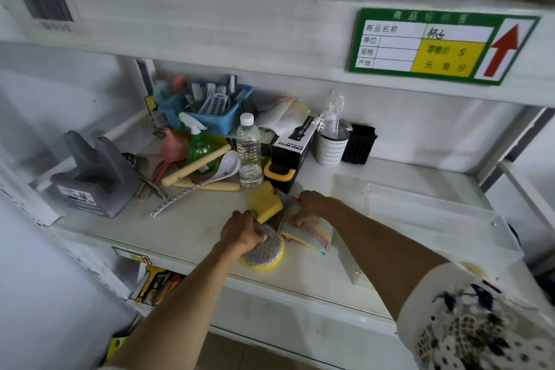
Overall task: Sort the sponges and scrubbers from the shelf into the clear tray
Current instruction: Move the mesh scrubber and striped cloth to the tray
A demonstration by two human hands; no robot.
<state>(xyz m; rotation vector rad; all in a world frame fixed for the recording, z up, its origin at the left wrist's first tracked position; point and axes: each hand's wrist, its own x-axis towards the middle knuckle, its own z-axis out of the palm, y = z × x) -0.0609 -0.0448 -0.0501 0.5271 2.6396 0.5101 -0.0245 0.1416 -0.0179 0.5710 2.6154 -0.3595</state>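
We find both hands at work on the white shelf (pixel 195 228), near the middle of the view. Our left hand (pixel 241 230) has its fingers curled over the round silver scrubber (pixel 264 251), which has a yellow rim and lies flat on the shelf. Our right hand (pixel 312 207) grips the checked pastel sponge cloth (pixel 312 234), thumb pressed on its upper face, fingers curled over its far edge. A yellow sponge (pixel 265 201) sits at 12 o'clock from the scrubber, touching both hands' items. The clear tray (pixel 435 207) stands at 3 o'clock from the hands, on the same shelf, near but apart. At 11 o'clock we note a water bottle (pixel 248 149), a green spray bottle (pixel 199 150) and a blue basket (pixel 210 111) of brushes.
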